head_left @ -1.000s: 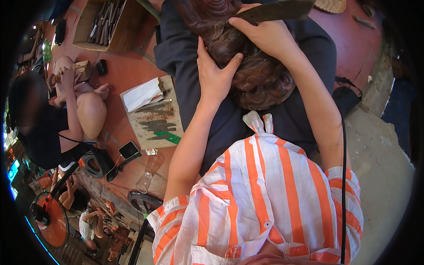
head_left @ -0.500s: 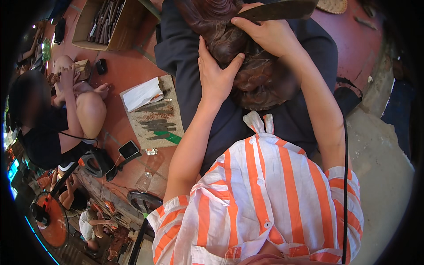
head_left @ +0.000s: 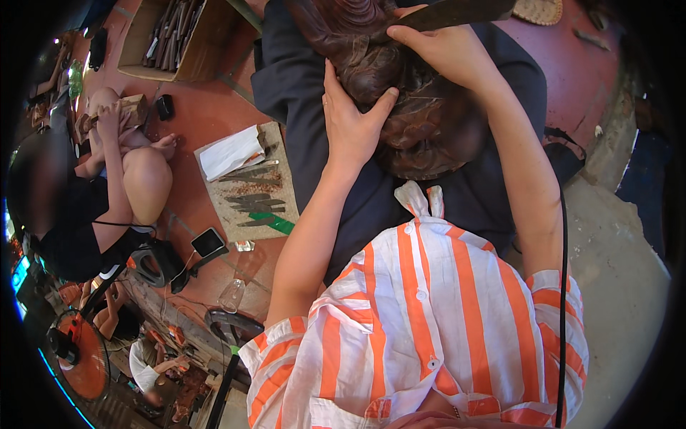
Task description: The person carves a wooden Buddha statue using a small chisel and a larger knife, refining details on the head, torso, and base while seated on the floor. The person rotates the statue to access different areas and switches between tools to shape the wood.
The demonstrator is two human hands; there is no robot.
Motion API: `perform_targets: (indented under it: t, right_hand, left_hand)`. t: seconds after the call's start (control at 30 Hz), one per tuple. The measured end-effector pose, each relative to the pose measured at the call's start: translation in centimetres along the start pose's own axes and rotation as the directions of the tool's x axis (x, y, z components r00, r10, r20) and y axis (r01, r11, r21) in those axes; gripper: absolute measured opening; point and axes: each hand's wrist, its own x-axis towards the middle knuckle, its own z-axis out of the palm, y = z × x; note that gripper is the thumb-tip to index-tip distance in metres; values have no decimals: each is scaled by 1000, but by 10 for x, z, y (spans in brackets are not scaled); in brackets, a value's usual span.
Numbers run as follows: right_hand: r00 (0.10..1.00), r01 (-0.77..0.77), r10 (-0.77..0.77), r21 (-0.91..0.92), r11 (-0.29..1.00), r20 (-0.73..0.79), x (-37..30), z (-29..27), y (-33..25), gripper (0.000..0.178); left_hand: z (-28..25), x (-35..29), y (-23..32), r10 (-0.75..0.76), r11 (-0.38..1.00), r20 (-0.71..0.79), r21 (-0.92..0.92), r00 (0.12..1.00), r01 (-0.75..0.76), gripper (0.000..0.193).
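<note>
A dark reddish-brown carved wooden statue lies across my lap, its upper end running out of view. My left hand steadies it from the left side, thumb and fingers wrapped round a rounded part. My right hand holds a dark flat blade, thumb pressed along its near edge. The blade reaches to the right over my fingers, and its left end meets or passes just above the carving; which one I cannot tell. Some fingers of the right hand are hidden behind the blade.
Left of my lap, a board bears several thin metal tools, white paper and a green strip. A cardboard box of tools stands beyond. A co-worker sits at left. A black cable hangs beside my right arm.
My right hand and the blade have shifted slightly to the right along the statue. My left hand stays on the carving. The co-worker at left has leaned slightly.
</note>
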Motion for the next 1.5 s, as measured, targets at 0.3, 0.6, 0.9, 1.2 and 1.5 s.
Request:
perform_targets:
  t: [0.3, 0.6, 0.9, 1.2, 1.5]
  right_hand:
    - [996, 85, -89, -129, 988, -18, 2, 4, 1, 20]
    - [1000, -9, 9, 0, 1000, -5, 2, 5, -10, 19]
    - [999, -44, 42, 94, 995, 29, 5, -5, -1, 19]
    - [997, 77, -79, -72, 994, -25, 16, 7, 19, 31]
    - [1000, 0, 3, -176, 984, 14, 15, 7, 5, 30]
  left_hand:
    - [0, 0, 3, -6, 1000, 5, 13, 1000, 6, 100]
    - [0, -1, 2, 29, 996, 4, 80, 1000, -29, 93]
    - [0, 0, 3, -24, 999, 1, 27, 1000, 24, 102]
    - [0, -1, 4, -18, 998, -1, 52, 1000, 18, 102]
    - [0, 0, 3, -8, 999, 0, 42, 1000, 8, 101]
